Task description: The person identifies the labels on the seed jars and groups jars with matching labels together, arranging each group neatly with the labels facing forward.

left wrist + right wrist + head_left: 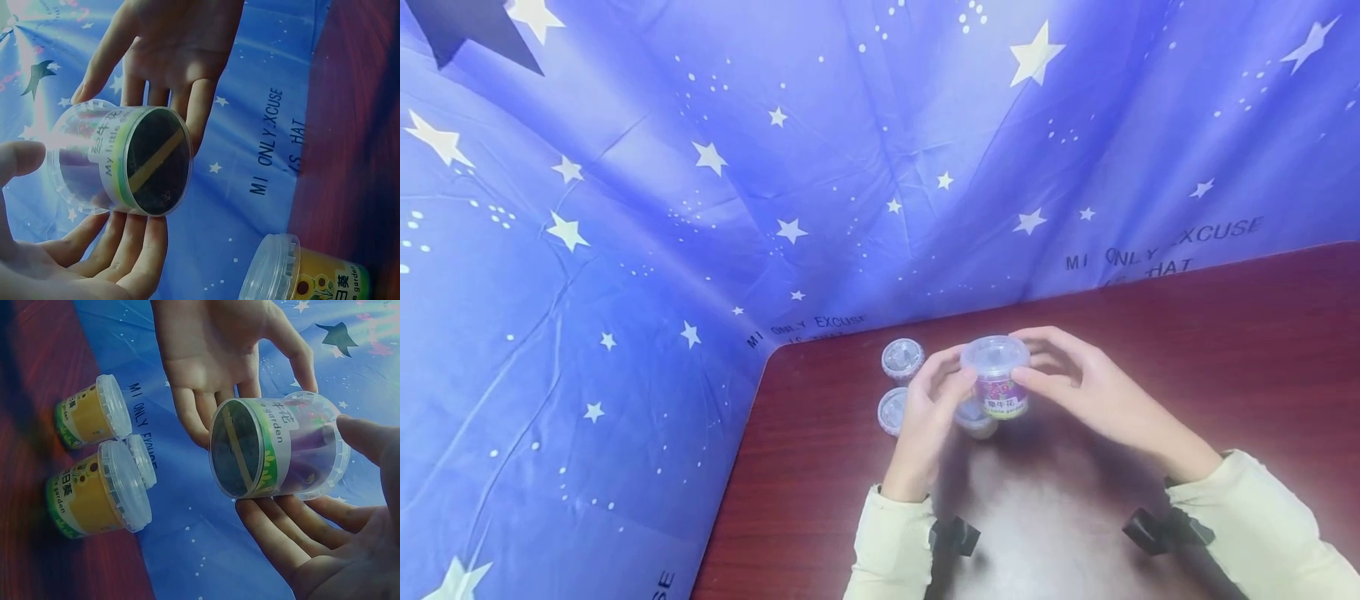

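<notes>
A clear plastic cup (1004, 398) with a purple flower label and a lid is held up above the table between both hands. My left hand (929, 406) grips its left side, thumb near the lid rim and fingers curved round the wall. On the opposite side, my right hand (1086, 381) grips the same cup. From below, the wrist views show the cup's dark base (159, 161) crossed by a tan strip. Two yellow-labelled cups with clear lids, the upper one (94, 412) and the lower one (94, 490), stand near my left hand. Behind them shows part of a third lid (144, 461).
The dark red wooden table (805, 475) carries the cups and has a bright glare patch in front of me. A blue star-printed cloth (850, 167) hangs along its back and left edges. Black wrist straps (955, 536) sit at both sleeves.
</notes>
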`<state>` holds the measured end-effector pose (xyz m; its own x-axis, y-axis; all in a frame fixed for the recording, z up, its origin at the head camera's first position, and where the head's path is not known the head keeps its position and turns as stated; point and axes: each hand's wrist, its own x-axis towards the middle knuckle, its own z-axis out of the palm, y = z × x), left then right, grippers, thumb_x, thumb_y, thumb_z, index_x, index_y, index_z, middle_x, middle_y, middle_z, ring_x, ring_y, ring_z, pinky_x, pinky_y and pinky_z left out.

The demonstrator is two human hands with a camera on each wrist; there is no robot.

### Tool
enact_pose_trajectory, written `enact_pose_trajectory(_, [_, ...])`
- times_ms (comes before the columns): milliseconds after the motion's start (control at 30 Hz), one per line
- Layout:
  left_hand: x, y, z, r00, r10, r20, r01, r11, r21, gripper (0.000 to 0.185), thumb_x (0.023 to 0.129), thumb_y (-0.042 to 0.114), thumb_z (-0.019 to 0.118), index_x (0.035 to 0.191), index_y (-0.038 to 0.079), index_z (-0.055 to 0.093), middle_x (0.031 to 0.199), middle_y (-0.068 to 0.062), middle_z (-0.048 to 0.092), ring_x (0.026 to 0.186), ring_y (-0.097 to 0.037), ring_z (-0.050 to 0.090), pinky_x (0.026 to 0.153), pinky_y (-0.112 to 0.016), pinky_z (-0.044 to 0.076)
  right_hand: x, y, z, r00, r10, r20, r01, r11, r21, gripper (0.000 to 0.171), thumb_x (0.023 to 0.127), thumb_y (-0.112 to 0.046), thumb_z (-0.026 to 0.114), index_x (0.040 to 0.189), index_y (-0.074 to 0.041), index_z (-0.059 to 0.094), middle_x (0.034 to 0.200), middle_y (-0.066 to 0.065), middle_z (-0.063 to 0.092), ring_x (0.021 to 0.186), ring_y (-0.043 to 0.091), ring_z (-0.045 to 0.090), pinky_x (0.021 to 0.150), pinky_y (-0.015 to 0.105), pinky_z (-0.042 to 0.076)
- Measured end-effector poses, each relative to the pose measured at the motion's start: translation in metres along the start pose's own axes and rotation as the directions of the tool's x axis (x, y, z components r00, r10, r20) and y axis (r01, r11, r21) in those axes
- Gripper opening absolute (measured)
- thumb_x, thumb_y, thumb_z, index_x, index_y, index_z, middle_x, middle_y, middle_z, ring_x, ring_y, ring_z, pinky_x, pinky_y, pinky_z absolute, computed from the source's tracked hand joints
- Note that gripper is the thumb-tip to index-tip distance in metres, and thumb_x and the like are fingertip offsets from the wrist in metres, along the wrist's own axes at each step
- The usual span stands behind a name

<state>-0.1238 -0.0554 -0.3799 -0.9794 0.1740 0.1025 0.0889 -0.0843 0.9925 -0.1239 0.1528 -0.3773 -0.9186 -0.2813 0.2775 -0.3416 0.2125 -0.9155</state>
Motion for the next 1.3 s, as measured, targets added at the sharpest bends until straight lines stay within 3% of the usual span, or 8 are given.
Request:
enact_pose_trajectory(200, [0.005, -0.001, 0.0, 0.999, 0.005, -0.053, -0.005, 1.0, 0.009, 0.037, 0.095, 0.018, 0.065, 0.129, 0.006, 0.061, 0.123, -0.012, 0.067, 0.109, -0.019, 0.064, 0.098, -0.033, 0.051, 0.008, 0.0, 0.0, 0.999, 0.04, 0.027, -0.039, 0.999, -0.026, 0.043, 0.099, -0.026, 0.062, 0.139, -0.016, 0.051, 0.127, 0.004, 0.064, 0.114, 0.014, 0.063, 0.089, 0.024, 0.056])
enact_pose_trajectory(400, [0.012, -0.006, -0.004, 0.998, 0.033, -0.057, -0.032, 0.999, 0.015, 0.038, 0.094, 0.018, 0.066, 0.131, 0.009, 0.061, 0.125, -0.01, 0.066, 0.111, -0.018, 0.064, 0.101, -0.034, 0.049, 0.015, 0.001, 0.004, 0.999, 0.015, 0.03, -0.015, 1.0, -0.007, 0.043, 0.098, -0.022, 0.064, 0.138, -0.012, 0.052, 0.13, 0.007, 0.062, 0.118, 0.028, 0.062, 0.091, 0.021, 0.054])
enact_pose_trajectory(767, [0.022, -0.01, -0.004, 0.994, 0.061, -0.09, -0.063, 0.998, -0.028, 0.039, 0.093, 0.013, 0.065, 0.131, 0.01, 0.06, 0.124, -0.01, 0.066, 0.109, -0.018, 0.063, 0.096, -0.034, 0.053, 0.027, 0.004, 0.003, 0.999, 0.031, 0.032, -0.03, 0.999, -0.018, 0.049, 0.096, -0.024, 0.066, 0.141, -0.011, 0.05, 0.135, 0.009, 0.059, 0.121, 0.03, 0.06, 0.091, 0.019, 0.053])
enact_pose_trajectory(1000, [0.027, -0.014, -0.003, 0.992, 0.064, -0.112, -0.066, 0.998, -0.014, 0.041, 0.092, 0.015, 0.066, 0.133, 0.014, 0.061, 0.128, -0.006, 0.065, 0.113, -0.019, 0.062, 0.098, -0.036, 0.053, 0.033, 0.011, 0.003, 0.999, 0.022, 0.025, -0.021, 0.999, -0.043, 0.051, 0.096, -0.024, 0.067, 0.142, -0.013, 0.051, 0.136, 0.008, 0.058, 0.119, 0.028, 0.06, 0.095, 0.03, 0.055])
enact_pose_trajectory(1300, [0.035, -0.02, -0.004, 0.988, 0.074, -0.134, -0.072, 0.997, 0.022, 0.044, 0.093, 0.018, 0.066, 0.136, 0.015, 0.058, 0.129, -0.002, 0.064, 0.115, -0.019, 0.061, 0.1, -0.038, 0.051, 0.042, 0.022, 0.005, 1.0, 0.002, 0.013, -0.002, 0.999, -0.043, 0.054, 0.095, -0.019, 0.067, 0.144, -0.006, 0.047, 0.138, 0.015, 0.056, 0.119, 0.034, 0.06, 0.089, 0.016, 0.053])
